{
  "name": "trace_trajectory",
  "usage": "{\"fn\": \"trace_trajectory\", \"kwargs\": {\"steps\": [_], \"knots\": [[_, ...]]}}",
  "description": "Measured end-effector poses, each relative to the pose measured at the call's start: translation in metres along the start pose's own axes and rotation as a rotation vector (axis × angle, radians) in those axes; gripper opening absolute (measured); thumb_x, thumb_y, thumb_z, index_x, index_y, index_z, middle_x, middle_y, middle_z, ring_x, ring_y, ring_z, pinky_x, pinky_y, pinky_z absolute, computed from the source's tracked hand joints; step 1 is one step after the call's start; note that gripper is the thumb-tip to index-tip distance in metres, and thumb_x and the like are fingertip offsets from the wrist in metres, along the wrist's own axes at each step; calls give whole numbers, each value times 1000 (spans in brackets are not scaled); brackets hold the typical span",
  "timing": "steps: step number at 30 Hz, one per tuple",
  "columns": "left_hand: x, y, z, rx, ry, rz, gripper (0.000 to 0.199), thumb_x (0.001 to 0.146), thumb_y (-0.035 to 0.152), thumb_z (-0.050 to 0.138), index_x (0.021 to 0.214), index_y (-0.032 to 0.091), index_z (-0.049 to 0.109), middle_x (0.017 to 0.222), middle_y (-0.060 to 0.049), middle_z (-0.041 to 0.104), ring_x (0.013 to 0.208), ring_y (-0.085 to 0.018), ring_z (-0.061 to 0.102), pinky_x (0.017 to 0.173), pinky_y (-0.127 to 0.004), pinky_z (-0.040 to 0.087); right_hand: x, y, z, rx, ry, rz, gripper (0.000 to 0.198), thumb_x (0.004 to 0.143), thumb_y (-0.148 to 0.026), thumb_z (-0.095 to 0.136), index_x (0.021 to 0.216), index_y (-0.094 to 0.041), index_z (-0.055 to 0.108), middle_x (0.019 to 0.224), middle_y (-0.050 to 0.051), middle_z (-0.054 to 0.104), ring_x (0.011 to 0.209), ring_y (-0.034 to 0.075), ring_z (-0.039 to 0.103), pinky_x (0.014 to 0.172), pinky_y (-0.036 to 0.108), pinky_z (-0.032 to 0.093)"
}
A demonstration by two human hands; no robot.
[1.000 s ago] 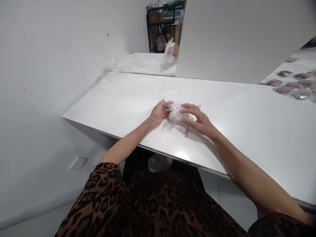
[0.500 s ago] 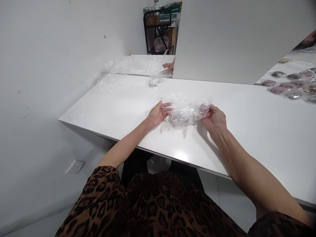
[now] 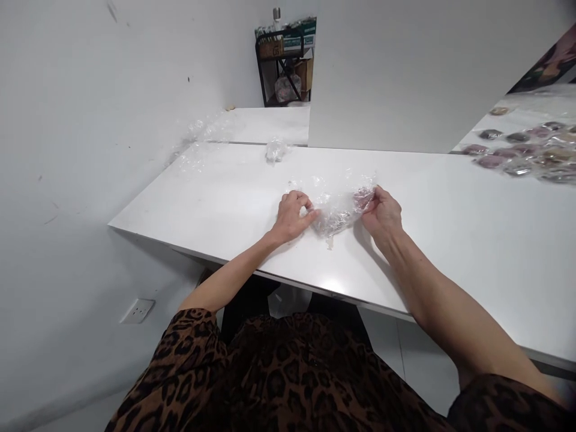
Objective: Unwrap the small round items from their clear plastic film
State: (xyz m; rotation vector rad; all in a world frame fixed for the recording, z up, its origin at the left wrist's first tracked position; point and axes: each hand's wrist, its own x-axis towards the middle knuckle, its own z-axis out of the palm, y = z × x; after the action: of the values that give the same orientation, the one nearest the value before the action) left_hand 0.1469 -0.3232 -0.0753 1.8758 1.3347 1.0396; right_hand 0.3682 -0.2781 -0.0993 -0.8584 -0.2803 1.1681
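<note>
While both hands (image 3: 335, 210) pinch plastic wrap (image 3: 336, 211), table (image 3: 450, 228) roomy.

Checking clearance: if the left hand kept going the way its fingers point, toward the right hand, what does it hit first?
The left hand already pinches the clear plastic wrap, so it would push into the wrap at once, then likely the purple piece at the right hand. Depth is unclear.

A crumpled sheet of clear plastic wrap (image 3: 335, 211) is stretched out low over the white table, pinched at both ends. It's wrinkled and see-through, and a small purplish lump (image 3: 362, 196) can be seen bundled inside at its right end.
</note>
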Motion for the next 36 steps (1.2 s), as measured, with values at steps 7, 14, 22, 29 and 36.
{"fn": "trace_trajectory", "kwargs": {"steps": [7, 14, 22, 29, 36], "knots": [[-46, -3, -68, 8, 45, -32, 24, 86, 43, 75, 78, 23, 65, 108, -5, 68, 104, -20, 63, 89, -30, 47, 24, -10, -9, -61, 108, -26, 36, 98, -18, 62, 69, -24, 41, 57, -7, 48, 49, 9, 52, 45, 22, 45], [-78, 0, -127, 203, -201, -274, 43, 85, 59, 73, 115, 28, 73, 131, -7, 68, 112, -25, 65, 94, -36, 51, 32, -6, -15, -127, 97, -13, 39, 97, -18, 67, 69, -25, 41, 57, -8, 42, 50, 9, 43, 47, 23, 43], [35, 20, -41, 211, -211, 38, 102, 77, 72, 77, 162, 29, 41, 175, -12, 30, 165, -42, 14, 133, -58, 12, 0, -22, 5, -29, -147, 9, 32, 89, -8, 66, 63, -20, 52, 56, -5, 50, 52, 7, 48, 48, 17, 43], [83, 9, -4, -67, -662, -198, 81, 67, 63, 89, 129, 13, 73, 130, -21, 71, 115, -31, 67, 100, -45, 51, 1, -32, 4, -29, -329, 5, 39, 89, -21, 74, 63, -22, 45, 54, -7, 45, 49, 7, 44, 47, 19, 44], [60, 33, -26, -439, -443, -373, 34, 89, 45, 80, 83, 14, 68, 94, -10, 74, 70, -11, 64, 63, -26, 47, 10, -24, -1, -164, -138, 89, 24, 93, -29, 70, 80, -23, 52, 74, 0, 65, 59, 12, 57, 52, 23, 51]]}}
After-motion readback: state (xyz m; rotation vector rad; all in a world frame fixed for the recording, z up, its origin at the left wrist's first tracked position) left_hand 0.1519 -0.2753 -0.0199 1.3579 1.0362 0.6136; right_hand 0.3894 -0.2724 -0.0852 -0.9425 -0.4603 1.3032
